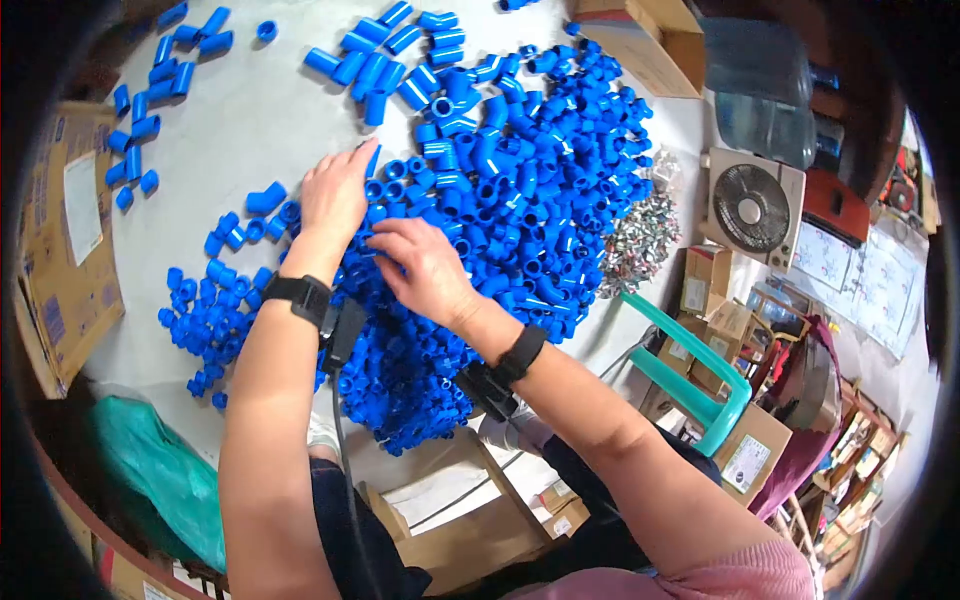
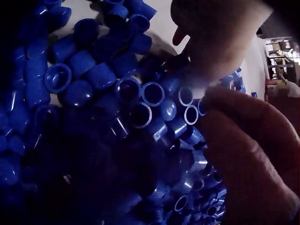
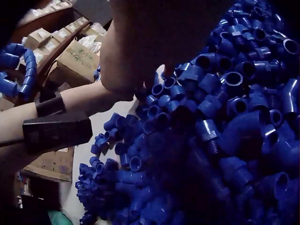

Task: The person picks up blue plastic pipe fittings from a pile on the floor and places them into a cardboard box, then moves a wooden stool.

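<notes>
A heap of blue plastic pipe fittings [image 1: 510, 200] covers the middle of the pale floor, a mix of elbows, couplings and threaded pieces. My left hand [image 1: 335, 195] reaches over its left edge, fingers extended, with a blue fitting [image 1: 373, 160] right beside the fingertips. To the right, my right hand [image 1: 425, 265] hovers over small fittings, its fingers loosely bent toward the left hand and nothing visible in them. In the left wrist view, round-mouthed blue fittings [image 2: 153, 94] lie between the two hands. From the right wrist, larger elbows [image 3: 241, 133] show close by.
Separate groups of fittings lie at the upper left [image 1: 140, 130], top [image 1: 370, 65] and lower left [image 1: 205, 325]. Small metallic parts [image 1: 640, 240] border the heap's right side. Around stand a cardboard box [image 1: 75, 240], a fan [image 1: 752, 205], a green plastic frame [image 1: 690, 350] and a green bag [image 1: 160, 470].
</notes>
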Available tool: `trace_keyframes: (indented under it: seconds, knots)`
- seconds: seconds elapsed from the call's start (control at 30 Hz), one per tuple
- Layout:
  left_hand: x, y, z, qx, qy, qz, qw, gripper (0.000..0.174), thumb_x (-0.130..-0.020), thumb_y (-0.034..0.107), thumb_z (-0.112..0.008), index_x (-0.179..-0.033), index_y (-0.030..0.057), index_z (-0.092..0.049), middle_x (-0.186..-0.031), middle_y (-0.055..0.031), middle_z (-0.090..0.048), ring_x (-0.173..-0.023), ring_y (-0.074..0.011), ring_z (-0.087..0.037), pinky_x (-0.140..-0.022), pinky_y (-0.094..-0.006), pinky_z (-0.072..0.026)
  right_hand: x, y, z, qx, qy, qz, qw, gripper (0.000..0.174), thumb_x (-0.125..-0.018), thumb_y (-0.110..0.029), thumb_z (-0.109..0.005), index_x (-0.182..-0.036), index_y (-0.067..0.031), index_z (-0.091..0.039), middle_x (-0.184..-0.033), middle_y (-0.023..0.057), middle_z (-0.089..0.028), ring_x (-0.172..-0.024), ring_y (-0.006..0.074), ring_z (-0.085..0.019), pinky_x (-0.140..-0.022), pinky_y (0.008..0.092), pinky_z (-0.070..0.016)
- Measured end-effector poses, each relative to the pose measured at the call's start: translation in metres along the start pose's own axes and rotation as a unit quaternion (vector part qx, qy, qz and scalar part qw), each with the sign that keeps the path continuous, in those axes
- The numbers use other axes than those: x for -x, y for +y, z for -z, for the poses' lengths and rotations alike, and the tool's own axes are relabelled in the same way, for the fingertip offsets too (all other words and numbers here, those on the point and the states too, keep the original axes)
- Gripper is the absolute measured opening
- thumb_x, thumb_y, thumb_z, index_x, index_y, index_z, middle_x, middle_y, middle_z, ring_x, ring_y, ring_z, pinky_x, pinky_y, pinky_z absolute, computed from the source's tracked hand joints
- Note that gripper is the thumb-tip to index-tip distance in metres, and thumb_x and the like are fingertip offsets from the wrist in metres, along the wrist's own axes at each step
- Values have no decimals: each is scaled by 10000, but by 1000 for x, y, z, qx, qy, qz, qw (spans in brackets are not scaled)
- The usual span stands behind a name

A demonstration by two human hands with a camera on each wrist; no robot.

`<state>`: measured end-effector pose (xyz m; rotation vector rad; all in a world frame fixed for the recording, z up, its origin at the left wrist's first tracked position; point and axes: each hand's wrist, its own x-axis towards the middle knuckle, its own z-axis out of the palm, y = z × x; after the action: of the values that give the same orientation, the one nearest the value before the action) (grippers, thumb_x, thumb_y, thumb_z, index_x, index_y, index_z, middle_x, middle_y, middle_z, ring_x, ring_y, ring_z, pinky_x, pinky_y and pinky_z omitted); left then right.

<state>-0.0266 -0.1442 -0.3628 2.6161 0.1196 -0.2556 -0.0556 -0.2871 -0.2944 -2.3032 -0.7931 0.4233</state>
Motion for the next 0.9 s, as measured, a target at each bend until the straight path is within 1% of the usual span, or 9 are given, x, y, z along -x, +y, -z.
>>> trace_keyframes:
  seconds: [0.2, 0.27, 0.33, 0.37, 0.47, 0.6, 0.67, 0.8, 0.9]
  knots:
    - [3, 13, 9, -18, -75, 26, 997, 468, -765, 40, -468, -1213, 161, -408, -936, -131, -557, -908, -297, -522, -786, -404, -422, 27, 29, 16, -16, 39, -53, 998, 134, -711, -17, -575, -841, -45, -573, -890, 105, -577, -829, 281, -558, -719, 346, -457]
    - [8, 9, 5, 24, 54, 32, 998, 502, -748, 78, -539, -1223, 109, -380, -975, -158, -529, -919, -322, -508, -797, -414, -416, 37, 45, 22, -39, 76, -91, 992, 124, -717, -9, -573, -839, -33, -579, -868, 117, -587, -819, 286, -571, -720, 328, -464]
    - [8, -4, -4, 36, 71, 43, 996, 499, -727, 104, -586, -1188, 63, -399, -1005, -171, -507, -933, -322, -500, -796, -395, -417, 46, 66, 40, -44, 146, -111, 982, 133, -719, -5, -568, -848, -25, -595, -835, 127, -595, -793, 237, -589, -713, 293, -457]
    - [8, -13, -7, 92, 118, 70, 986, 472, -730, 99, -576, -1170, 60, -412, -1002, -170, -510, -936, -319, -501, -793, -391, -417, 46, 74, 55, -26, 209, -134, 968, 132, -733, -26, -545, -844, -55, -610, -811, 120, -603, -743, 247, -589, -680, 322, -466]
    - [8, -30, -1, 153, 175, 130, 964, 402, -728, 92, -564, -1113, 54, -455, -1006, -165, -514, -946, -307, -502, -790, -381, -418, 52, 104, 88, -194, 366, -296, 861, 119, -782, -52, -546, -882, -16, -601, -737, 30, -597, -622, 96, -540, -573, 221, -447]
    - [11, -17, -9, 152, 130, 51, 979, 405, -727, 94, -573, -1119, 79, -469, -1056, -157, -506, -987, -315, -483, -835, -376, -404, 55, 116, 122, -182, 377, -302, 856, 137, -797, -63, -541, -915, -6, -581, -746, 39, -597, -574, 79, -526, -527, 193, -419]
    - [6, 1, -11, 126, 118, -79, 982, 426, -746, 88, -558, -1158, 100, -452, -1134, -160, -468, -1042, -321, -449, -873, -383, -382, 49, 111, 144, -161, 382, -266, 871, 139, -801, -63, -538, -922, -5, -578, -753, 47, -602, -565, 76, -522, -520, 188, -413]
    - [4, 19, -17, 5, 61, -50, 997, 413, -794, 145, -521, -1197, 163, -435, -1224, -145, -409, -1101, -313, -408, -901, -401, -366, 36, 120, 191, -168, 390, -242, 872, 184, -808, -81, -542, -968, 8, -569, -806, 54, -611, -596, 79, -535, -545, 199, -434]
    - [0, 19, -16, 15, 58, -6, 998, 318, -796, 176, -528, -1112, 156, -506, -1126, -129, -464, -1008, -302, -474, -826, -412, -409, 29, 121, 209, -129, 355, -239, 895, 162, -800, -79, -552, -940, -5, -588, -769, 33, -601, -589, 73, -530, -535, 194, -422]
